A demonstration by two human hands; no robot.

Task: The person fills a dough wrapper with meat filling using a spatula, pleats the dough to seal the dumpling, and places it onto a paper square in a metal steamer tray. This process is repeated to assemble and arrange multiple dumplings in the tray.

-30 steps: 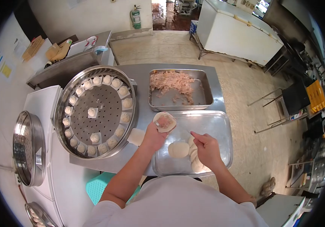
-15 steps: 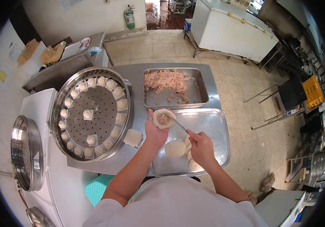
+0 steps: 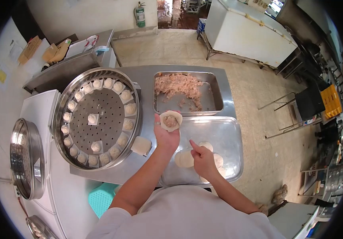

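- A person in a white top works at a steel table, seen from above.
- The left hand is raised, fingers cupped closed around one dough wrapper, which carries one spoonful of minced filling at its middle. The wrapper is held above the seam between the two rectangular trays.
- The right hand rests low over the flat tray, forefinger stretched out and the other fingers curled; whether it grips anything cannot be told.
- Three dough rounds show on the flat tray around that hand (any more would be hidden beneath it).
- One deep tray, just behind the flat one, holds a heap of minced meat covering roughly its back half.
- One round perforated steamer tray sits to the left on the table, with eighteen shaped buns ringing its edge and two more inside the ring, each on a paper square.
- One small stack of paper squares lies between the steamer tray and the flat tray.
- A second round steamer tray stands at far left.
- One fire extinguisher stands by the back wall; one white chest freezer stands at upper right.
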